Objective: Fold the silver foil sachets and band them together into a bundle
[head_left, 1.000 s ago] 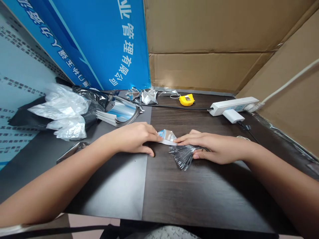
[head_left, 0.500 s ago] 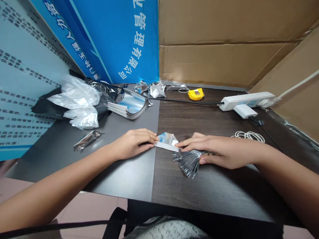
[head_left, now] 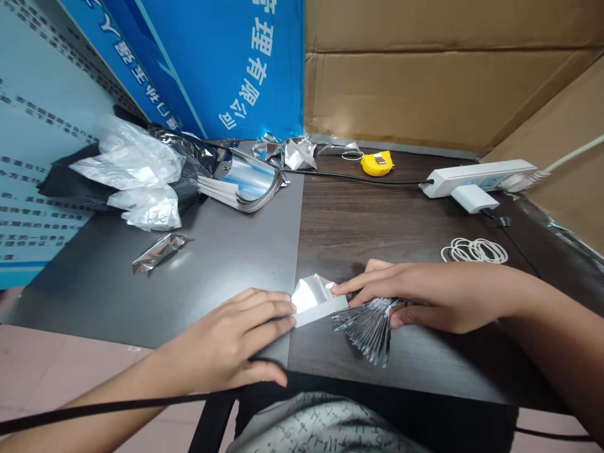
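Right grip (head_left: 429, 294) pinches fanned strips (head_left: 367, 330); left grip (head_left: 236, 333), thumb spread, touches foil (head_left: 307, 294); two-tone table (head_left: 236, 248), cardboard wall (head_left: 425, 94) behind.

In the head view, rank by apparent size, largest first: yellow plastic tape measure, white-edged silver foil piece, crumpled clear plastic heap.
1. Crumpled clear plastic heap
2. White-edged silver foil piece
3. Yellow plastic tape measure

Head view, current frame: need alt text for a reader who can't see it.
A person's left hand and right hand touch opposite ends of a silvery foil piece on a desk; the right also holds a fanned dark bundle. Behind lie curled silvery sheets, a yellow tape measure and a white power strip.
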### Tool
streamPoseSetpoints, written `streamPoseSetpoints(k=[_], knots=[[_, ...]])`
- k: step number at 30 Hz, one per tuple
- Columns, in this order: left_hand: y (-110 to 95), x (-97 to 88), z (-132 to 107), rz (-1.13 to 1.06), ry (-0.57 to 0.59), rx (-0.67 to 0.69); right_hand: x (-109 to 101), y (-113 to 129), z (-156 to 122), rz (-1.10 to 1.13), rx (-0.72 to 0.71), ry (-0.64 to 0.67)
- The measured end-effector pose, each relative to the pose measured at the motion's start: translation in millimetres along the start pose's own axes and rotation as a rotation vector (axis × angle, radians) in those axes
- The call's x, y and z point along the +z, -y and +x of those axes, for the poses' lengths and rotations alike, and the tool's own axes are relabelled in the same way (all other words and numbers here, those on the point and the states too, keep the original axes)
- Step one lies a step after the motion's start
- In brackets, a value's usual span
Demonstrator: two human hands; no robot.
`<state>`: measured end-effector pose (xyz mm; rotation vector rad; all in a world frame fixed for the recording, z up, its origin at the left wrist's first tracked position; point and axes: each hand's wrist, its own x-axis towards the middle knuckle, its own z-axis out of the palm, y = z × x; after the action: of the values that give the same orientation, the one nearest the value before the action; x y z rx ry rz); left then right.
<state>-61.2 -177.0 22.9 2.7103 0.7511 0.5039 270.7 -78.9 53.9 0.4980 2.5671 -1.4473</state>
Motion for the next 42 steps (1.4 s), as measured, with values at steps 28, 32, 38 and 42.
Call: streamPoseSetpoints(k=[28,32,38,42], knots=[[-29.0,24.6,-5.3,-0.084,-0.386,-0.365,17.1,9.3,14.5,-0.049,-0.096,-0.05],[-28.5,21.6,-5.1,-0.068,-0.359,-0.389,18.1,9.4,16.2,-0.051,-0.106,-0.048],[-27.0,15.4,-3.2,-0.045,-0.281,-0.333,18.7,10.7,16.7,-0.065,-0.108,-0.055],[-24.6,14.0,-4.4,-0.058,-0.269,-0.321,19.6,12.6,16.4,-0.055,-0.065,-0.071]])
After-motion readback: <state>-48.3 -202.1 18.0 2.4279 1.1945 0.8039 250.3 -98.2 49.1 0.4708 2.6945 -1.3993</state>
